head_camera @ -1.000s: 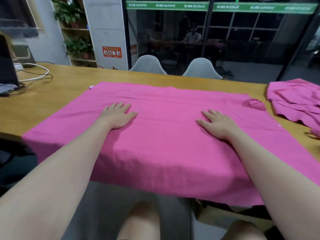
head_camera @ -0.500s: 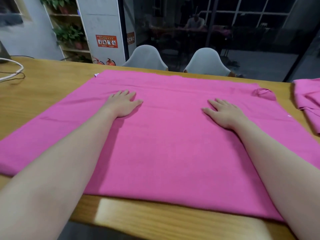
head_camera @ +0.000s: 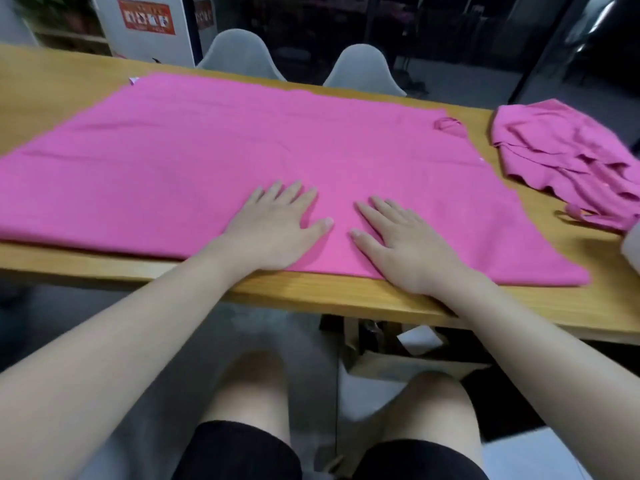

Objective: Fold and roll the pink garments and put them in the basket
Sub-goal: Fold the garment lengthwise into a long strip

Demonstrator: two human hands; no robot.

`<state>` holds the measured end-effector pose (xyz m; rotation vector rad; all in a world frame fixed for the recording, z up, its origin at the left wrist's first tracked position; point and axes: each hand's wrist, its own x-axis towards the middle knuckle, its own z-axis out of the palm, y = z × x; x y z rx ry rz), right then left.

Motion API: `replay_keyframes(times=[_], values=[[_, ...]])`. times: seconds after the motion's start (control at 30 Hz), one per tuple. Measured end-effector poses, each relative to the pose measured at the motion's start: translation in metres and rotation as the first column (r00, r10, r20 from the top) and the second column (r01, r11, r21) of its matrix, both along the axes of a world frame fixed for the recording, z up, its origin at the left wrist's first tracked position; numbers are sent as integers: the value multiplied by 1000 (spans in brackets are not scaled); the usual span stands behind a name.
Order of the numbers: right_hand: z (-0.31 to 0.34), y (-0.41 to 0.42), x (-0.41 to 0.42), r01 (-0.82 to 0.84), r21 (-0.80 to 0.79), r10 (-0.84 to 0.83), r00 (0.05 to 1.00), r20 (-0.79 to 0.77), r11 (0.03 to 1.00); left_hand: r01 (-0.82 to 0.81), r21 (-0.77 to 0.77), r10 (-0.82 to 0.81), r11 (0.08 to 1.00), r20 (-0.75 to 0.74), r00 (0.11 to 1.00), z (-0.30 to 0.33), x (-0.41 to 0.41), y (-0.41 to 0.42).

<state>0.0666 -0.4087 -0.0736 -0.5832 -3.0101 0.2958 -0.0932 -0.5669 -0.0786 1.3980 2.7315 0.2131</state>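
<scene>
Both hands lie flat, fingers straight, holding nothing. The left hand [head_camera: 277, 230] and right hand [head_camera: 405, 244] press the garment [head_camera: 173, 161] near the table [head_camera: 311, 299] edge.

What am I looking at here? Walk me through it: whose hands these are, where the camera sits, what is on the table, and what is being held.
There is no machine here. A person wears a wide-angle camera on the head, so the single picture looks forward and down over their own arms. The left hand and right hand lie flat, fingers straight, close together on a large pink garment spread over a wooden table. Nothing is gripped; the palms only press the cloth. A second, crumpled pink garment lies at the right end of the table. Two grey chairs stand on the far side. No basket shows.
</scene>
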Motion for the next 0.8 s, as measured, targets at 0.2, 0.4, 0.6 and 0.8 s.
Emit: replay_keyframes(times=[0.2,0.4,0.6,0.8], values=[[-5,71,90,278,12,-278,958,65,961,8,-36,-8,999,-13,1000,-2,1,-5],[-2,118,151,447,85,-455,879,144,891,8,1,-8,1000,-27,1000,1,10,-4],[10,43,74,282,129,-293,953,74,951,-39,8,39,999,-10,999,6,22,1],[-4,-85,-15,-61,-5,61,998,2,998,-42,-11,42,999,14,999,8,15,-54]])
